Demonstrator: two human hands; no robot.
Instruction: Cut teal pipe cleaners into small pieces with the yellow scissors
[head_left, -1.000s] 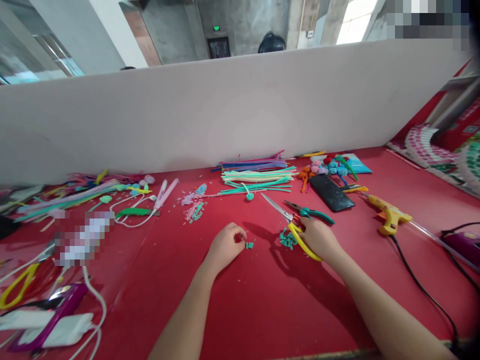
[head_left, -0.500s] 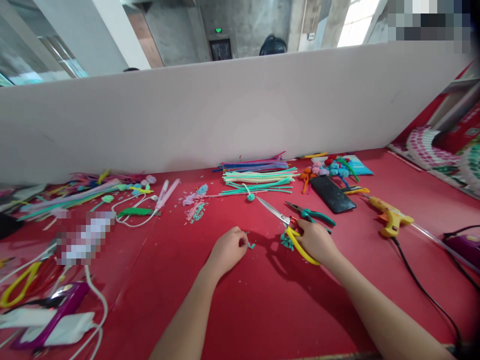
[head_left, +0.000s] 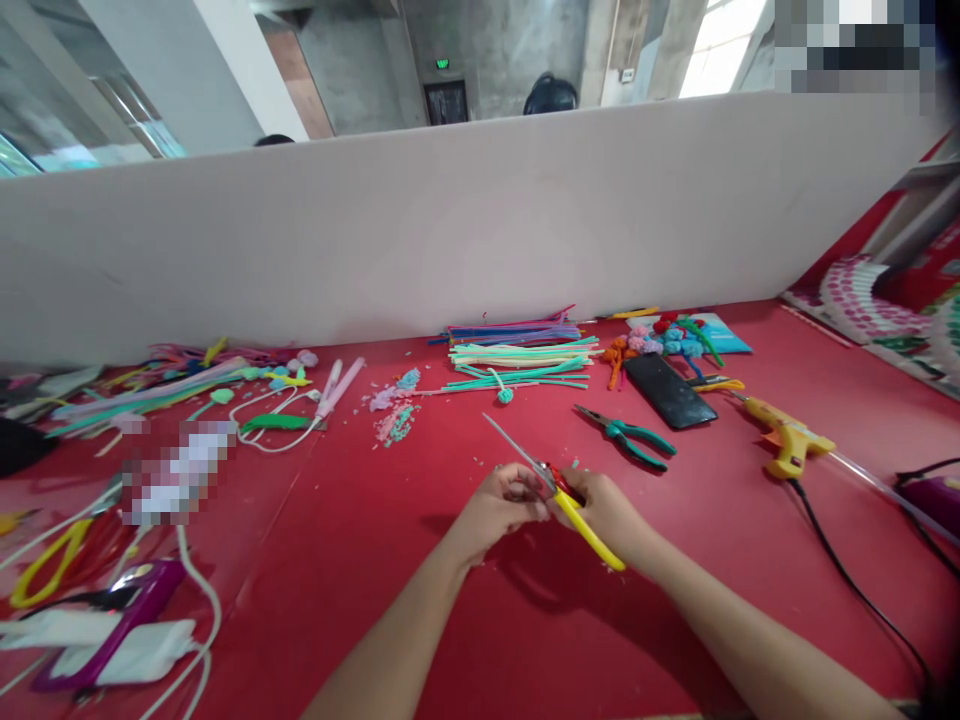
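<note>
Yellow-and-red-handled scissors (head_left: 589, 532) are in my right hand (head_left: 604, 510), their blades pointing up and left over the red table. My left hand (head_left: 501, 510) is beside the blades, its fingers curled together near the pivot; whatever they hold is too small to make out. Beyond the blades lies a small green ball on a pale stem (head_left: 505, 396). Green-handled pliers (head_left: 630, 435) rest to the right of the hands, slightly open.
Bundles of coloured pipe cleaners (head_left: 521, 355) lie at the back, with fuzzy clippings (head_left: 395, 425) to their left. A black phone (head_left: 670, 390) and a yellow glue gun (head_left: 790, 437) are on the right. A white power strip cable (head_left: 196, 580) runs at left.
My right hand has brought the scissors left and nearer to me. My left hand has moved right to meet them, and the green clippings by the scissors are now mostly hidden.
</note>
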